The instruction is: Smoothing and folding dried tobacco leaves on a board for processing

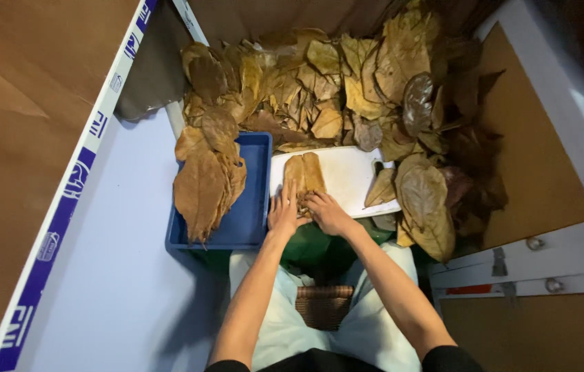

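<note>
Both forearms reach forward; the left hand (284, 212) lies flat and open, the right hand (325, 211) presses fingers down on the folded brown leaf bundle (304, 173), lengthwise away from the person, on the white board (350, 176).

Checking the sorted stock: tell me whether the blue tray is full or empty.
Partly full: brown leaves cover the left of the blue tray; its right side shows bare.

Left hand (283, 210), right hand (326, 212): side by side
</note>
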